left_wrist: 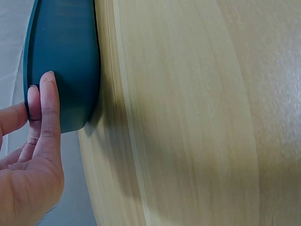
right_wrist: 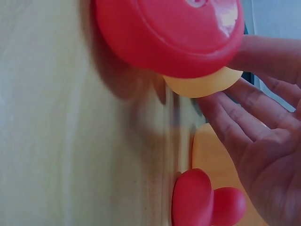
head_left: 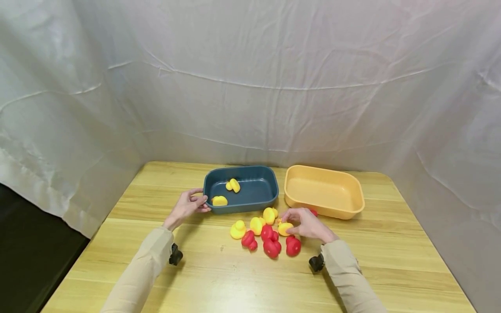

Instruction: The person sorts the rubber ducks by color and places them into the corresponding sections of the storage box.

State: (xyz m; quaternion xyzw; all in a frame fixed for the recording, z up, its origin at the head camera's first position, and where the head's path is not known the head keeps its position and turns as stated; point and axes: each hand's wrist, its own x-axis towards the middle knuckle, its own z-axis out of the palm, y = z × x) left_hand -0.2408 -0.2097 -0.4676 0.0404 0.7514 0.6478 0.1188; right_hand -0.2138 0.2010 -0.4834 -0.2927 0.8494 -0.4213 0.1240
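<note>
At the left end of the dark blue tray [head_left: 250, 208], my left hand [head_left: 188, 206] holds the rim between thumb and fingers; the left wrist view shows fingers [left_wrist: 49, 101] along its outer wall. My right hand [head_left: 307, 224] pinches a yellow rubber duck [head_left: 285, 229] between thumb and fingers, low over the table. In the right wrist view a red duck [right_wrist: 169, 37] partly hides this yellow duck [right_wrist: 204, 87]. Two yellow ducks, one of them this duck [head_left: 233, 185], lie inside the blue tray.
An orange tray [head_left: 325, 189] stands at the back right. Between the hands lie several red ducks [head_left: 272, 248] and three loose yellow ducks [head_left: 238, 230]. Another red duck [right_wrist: 192, 197] sits by the orange tray, mostly behind my right hand in the head view. Pale curtains [head_left: 266, 108] enclose the table.
</note>
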